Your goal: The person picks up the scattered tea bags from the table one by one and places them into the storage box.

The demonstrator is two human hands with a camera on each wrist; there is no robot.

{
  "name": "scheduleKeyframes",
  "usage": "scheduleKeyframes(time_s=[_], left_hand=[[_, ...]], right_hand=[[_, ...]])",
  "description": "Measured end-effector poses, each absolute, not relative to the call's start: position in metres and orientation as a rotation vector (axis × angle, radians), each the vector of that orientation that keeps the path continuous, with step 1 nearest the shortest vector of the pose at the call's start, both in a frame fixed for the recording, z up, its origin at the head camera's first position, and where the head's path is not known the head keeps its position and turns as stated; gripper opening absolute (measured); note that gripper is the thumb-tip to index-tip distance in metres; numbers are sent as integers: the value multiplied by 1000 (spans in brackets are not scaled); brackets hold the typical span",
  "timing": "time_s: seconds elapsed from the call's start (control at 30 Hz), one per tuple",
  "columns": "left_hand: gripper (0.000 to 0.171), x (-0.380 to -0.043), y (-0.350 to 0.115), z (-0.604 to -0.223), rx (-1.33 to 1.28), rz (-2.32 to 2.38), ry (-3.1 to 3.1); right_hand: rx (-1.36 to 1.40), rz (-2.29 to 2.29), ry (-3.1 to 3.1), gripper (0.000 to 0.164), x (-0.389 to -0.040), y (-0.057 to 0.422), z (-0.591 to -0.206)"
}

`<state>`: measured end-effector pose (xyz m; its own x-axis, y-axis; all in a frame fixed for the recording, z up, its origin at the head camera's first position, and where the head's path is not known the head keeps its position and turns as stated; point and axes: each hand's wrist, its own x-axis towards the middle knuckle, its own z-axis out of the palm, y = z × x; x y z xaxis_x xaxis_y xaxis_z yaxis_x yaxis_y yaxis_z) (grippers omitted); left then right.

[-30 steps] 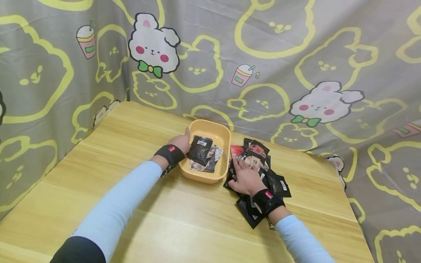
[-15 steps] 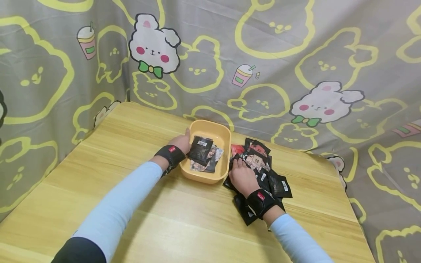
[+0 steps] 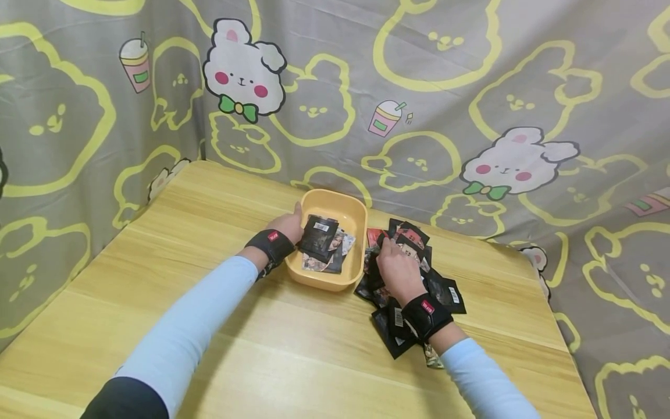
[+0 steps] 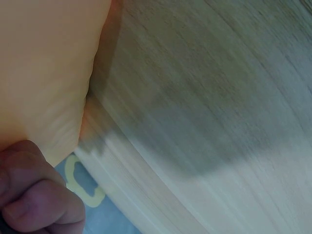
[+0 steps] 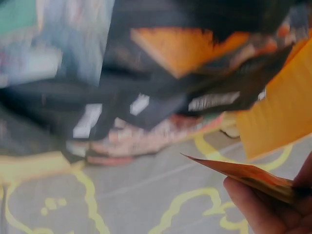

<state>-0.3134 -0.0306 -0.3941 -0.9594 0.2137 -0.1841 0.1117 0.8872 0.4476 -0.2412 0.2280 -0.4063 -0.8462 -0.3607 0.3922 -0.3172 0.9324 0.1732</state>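
Observation:
My left hand (image 3: pixel 287 228) grips the left rim of a yellow-orange plastic tub (image 3: pixel 357 218), thumb at the edge; in the left wrist view its curled fingers (image 4: pixel 46 207) lie against the tub's outer wall. Inside the tub lie several flat packets (image 3: pixel 318 237), mostly black, one with a barcode label. Right of the tub my right hand (image 3: pixel 400 272) is over a loose pile of similar packets (image 3: pixel 444 293). In the right wrist view it pinches a thin packet (image 5: pixel 239 170) by its edge, an orange-red face showing. From the head, the hand hides most of that packet.
The tub and pile stand on a light wood table (image 3: pixel 293 349), near its back edge. A grey curtain (image 3: pixel 335 35) with cartoon animals hangs behind and at both sides. One packet (image 3: pixel 432 356) lies at the pile's front, partly under the right wrist.
My right hand's fingers were spread on the pile, then drew together; now they pinch a packet, slightly farther back. Some front packets shifted and lie more uncovered. My left hand stays at the tub.

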Motion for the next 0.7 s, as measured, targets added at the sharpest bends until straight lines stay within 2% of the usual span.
scheduleKeyframes(time_s=[0.1,0.27,0.7], left_hand=[[70,-314,-30,-394,249,643,2826],[68,-315,-30,-394,256,626,2839],[68,-313,-30,-393,250,640,2839]], right_hand=[[537,-230,-2611,42,-241,229,-397],[637,-300,-2518,39,-244,220,-380],[835,-336,-2498,38,-249,166,-360]])
